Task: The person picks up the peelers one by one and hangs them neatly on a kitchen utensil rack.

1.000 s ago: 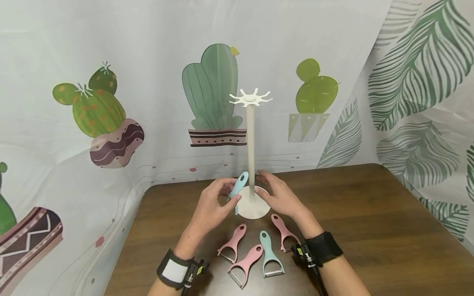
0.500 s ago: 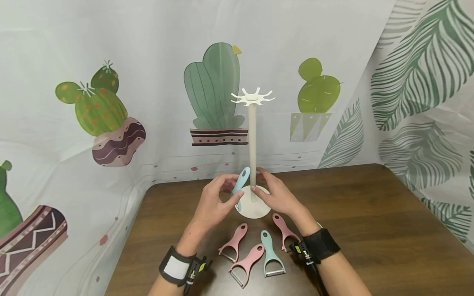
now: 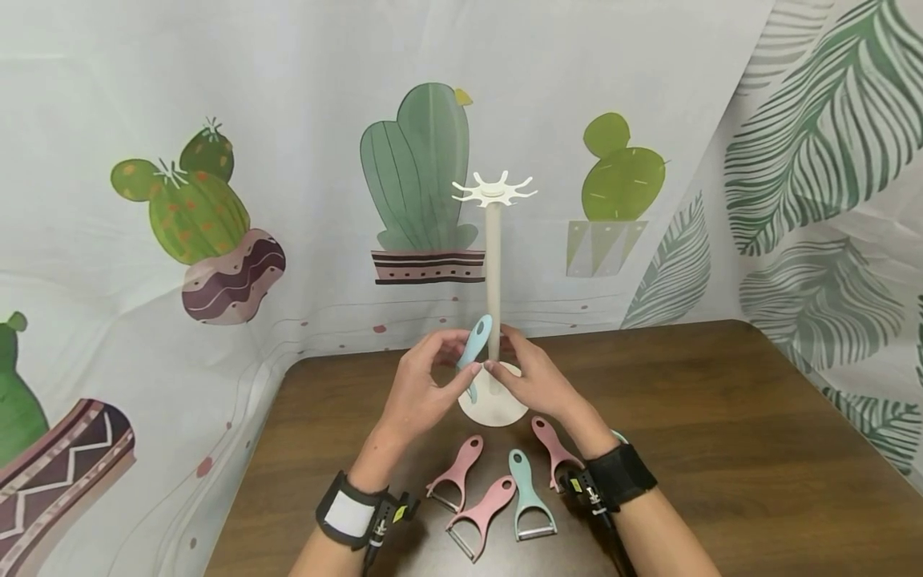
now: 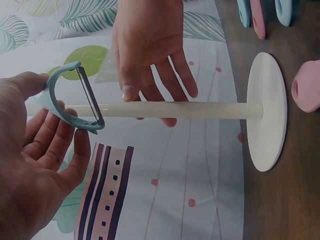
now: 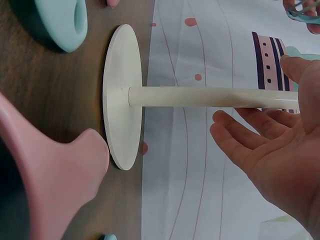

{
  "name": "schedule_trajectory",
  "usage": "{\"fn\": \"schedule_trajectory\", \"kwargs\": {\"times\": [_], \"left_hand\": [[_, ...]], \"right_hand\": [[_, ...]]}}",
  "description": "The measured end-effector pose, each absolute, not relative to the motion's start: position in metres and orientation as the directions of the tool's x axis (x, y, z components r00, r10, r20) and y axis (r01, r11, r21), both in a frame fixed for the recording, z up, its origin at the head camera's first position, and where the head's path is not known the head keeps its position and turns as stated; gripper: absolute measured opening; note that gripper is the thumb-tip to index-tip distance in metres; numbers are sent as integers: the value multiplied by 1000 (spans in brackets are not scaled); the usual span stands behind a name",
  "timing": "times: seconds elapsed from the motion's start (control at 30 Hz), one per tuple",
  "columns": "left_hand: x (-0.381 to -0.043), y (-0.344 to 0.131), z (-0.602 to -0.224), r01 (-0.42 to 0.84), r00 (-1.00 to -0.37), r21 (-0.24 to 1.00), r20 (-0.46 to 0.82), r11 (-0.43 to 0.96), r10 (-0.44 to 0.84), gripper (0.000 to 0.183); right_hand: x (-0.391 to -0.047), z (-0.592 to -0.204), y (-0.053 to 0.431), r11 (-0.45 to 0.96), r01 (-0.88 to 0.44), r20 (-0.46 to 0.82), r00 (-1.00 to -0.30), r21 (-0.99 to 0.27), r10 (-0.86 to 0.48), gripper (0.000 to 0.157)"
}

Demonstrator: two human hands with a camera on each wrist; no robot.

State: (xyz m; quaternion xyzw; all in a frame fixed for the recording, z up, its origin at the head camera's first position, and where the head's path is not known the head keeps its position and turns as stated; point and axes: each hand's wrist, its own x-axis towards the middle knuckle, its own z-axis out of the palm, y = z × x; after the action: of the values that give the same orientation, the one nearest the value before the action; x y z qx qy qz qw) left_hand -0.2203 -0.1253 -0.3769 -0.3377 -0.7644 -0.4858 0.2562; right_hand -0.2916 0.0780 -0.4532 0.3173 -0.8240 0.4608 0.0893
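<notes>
My left hand pinches a light blue peeler by its handle, just left of the stand's cream pole. In the left wrist view the peeler's metal blade points toward the stand's base, and the thumb and fingers surround its blue frame. My right hand is beside the pole, fairly straight fingers reaching behind it and the thumb in front, as the right wrist view shows too. At the pole's top, a white ring of hooks bears nothing. The round base stands on the table.
Three pink peelers, one left, one in front and one right, lie before the base with a mint green peeler. The wooden table meets a cactus-print cloth behind.
My left hand has raised the light blue peeler slightly and brought it closer to the pole. The right hand's thumb has shifted a little left; the peelers on the table lie as before.
</notes>
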Motion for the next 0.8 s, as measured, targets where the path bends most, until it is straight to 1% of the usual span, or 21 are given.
{"fn": "schedule_trajectory", "kwargs": {"times": [0.3,0.6,0.8], "left_hand": [[-221,-124,-368,773,-631,570,734,278,252,38],[-222,-121,-362,778,-625,571,747,260,229,38],[-232,-122,-368,793,-603,550,769,262,212,40]], "right_hand": [[-293,-452,73,336,-628,470,-763,-703,-444,67],[-295,-454,66,335,-594,448,-789,-731,-421,66],[-295,-455,60,331,-574,447,-806,-749,-387,59]]}}
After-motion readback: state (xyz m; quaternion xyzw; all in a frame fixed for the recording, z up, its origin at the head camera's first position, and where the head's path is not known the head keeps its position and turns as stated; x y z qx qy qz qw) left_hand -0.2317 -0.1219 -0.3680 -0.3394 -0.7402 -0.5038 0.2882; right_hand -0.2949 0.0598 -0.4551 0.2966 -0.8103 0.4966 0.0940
